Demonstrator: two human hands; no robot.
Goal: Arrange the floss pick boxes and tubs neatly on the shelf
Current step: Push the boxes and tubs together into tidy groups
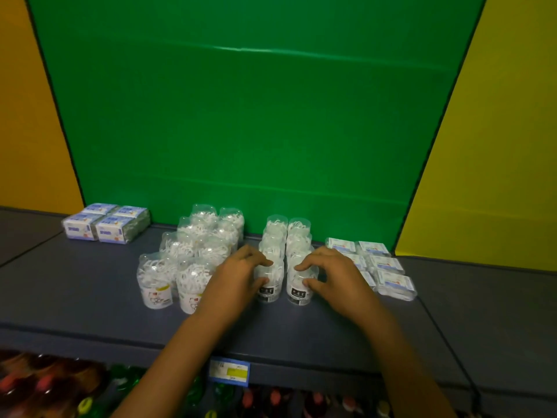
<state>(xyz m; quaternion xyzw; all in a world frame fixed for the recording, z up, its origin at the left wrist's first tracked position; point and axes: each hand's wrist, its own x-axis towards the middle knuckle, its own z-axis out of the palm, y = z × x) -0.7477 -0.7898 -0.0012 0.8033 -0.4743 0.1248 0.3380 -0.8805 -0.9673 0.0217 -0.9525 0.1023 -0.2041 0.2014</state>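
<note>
Nearest my camera, below the shelf lip, I see blurred red and green packaged goods (54,384) on the lower tier, and a blue-and-yellow price tag (229,371) fixed to the front edge of the dark grey shelf (90,300).

Working left to right along the shelf top: four white-and-blue wrapped floss pick boxes (105,222) sit as a tight block at the back left, touching one another. Next, a cluster of clear plastic tubs with cartoon labels (187,260), full of white floss picks, stands upright in two loose rows running from front to back.

My left hand (238,276) has its fingers curled over the lid and its thumb against the side of the front clear tub with a black label (269,283); it grips that tub. Just beside it, my right hand (330,274) grips the neighbouring front black-label tub (300,286) the same way, fingertips on top, thumb low on the wall. Both tubs stand upright on the shelf, heading two rows of similar tubs (286,233) that reach the green back panel (241,116).

At the right, flat white-and-blue boxes in clear wrap (388,276) lie in two columns, near my right hand.
</note>
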